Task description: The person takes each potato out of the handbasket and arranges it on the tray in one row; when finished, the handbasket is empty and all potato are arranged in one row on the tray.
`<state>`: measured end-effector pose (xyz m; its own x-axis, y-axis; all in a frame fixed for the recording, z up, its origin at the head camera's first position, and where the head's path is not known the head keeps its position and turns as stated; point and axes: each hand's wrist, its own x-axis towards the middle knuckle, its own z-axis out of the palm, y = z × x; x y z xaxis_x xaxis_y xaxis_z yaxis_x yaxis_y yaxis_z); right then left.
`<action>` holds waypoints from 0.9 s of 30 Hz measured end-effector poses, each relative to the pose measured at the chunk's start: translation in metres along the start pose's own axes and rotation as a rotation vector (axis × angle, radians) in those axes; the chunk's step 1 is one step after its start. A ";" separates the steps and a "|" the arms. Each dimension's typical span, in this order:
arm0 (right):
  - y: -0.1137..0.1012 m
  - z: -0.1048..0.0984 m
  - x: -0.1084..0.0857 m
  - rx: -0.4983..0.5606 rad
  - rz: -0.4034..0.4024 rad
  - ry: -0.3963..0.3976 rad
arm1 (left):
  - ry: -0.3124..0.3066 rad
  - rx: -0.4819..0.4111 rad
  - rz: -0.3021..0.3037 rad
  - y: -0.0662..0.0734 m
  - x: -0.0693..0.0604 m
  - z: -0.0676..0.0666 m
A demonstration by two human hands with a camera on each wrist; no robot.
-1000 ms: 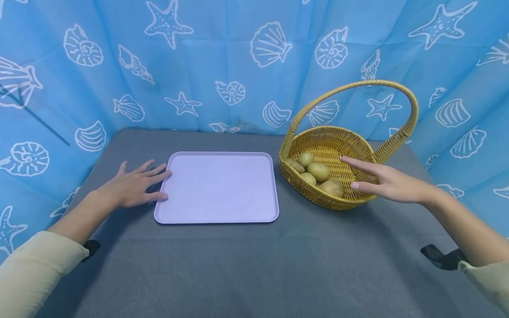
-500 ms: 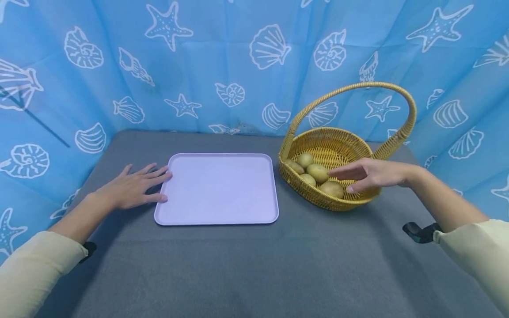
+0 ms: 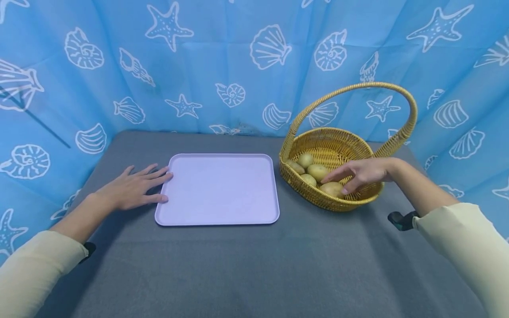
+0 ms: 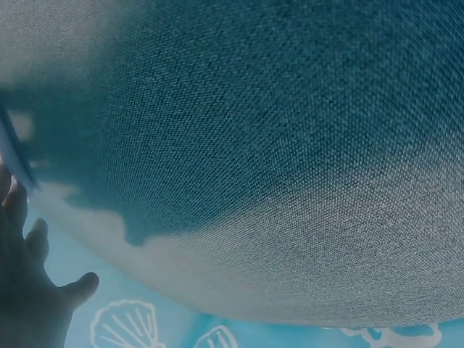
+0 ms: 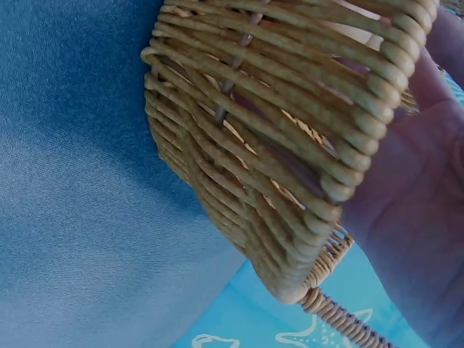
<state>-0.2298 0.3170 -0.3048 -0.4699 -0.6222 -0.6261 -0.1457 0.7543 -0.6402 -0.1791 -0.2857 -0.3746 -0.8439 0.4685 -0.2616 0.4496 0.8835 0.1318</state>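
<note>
Several potatoes (image 3: 317, 171) lie in the left part of a yellow wicker basket (image 3: 310, 194) with a tall arched handle. My right hand (image 3: 363, 172) reaches over its right rim in the head view, fingers and thumb curled round the front potato (image 3: 332, 189). In the right wrist view the woven wall hides the fingertips, and only part of the right hand (image 5: 417, 196) shows behind the rim. My left hand (image 3: 133, 187) is spread at the left edge of a pale lilac tray (image 3: 218, 190), its fingertips at the rim, holding nothing.
A grey cloth-covered table (image 3: 238, 265) bears the tray and basket. Behind and at both sides hangs a blue curtain (image 3: 222, 53) with white shell and starfish prints. The basket's handle (image 3: 358, 86) arches above and behind my right hand.
My right hand has moved left and down into the basket, and its fingers have closed in round the front potato. My left hand, the tray and the basket stay in place.
</note>
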 end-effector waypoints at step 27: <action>-0.021 -0.006 0.003 -0.083 0.027 -0.018 | 0.001 0.004 0.000 0.000 0.000 0.001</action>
<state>-0.2335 0.3009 -0.2905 -0.4588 -0.6049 -0.6509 -0.2056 0.7849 -0.5845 -0.1788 -0.2861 -0.3758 -0.8444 0.4682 -0.2604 0.4505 0.8836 0.1278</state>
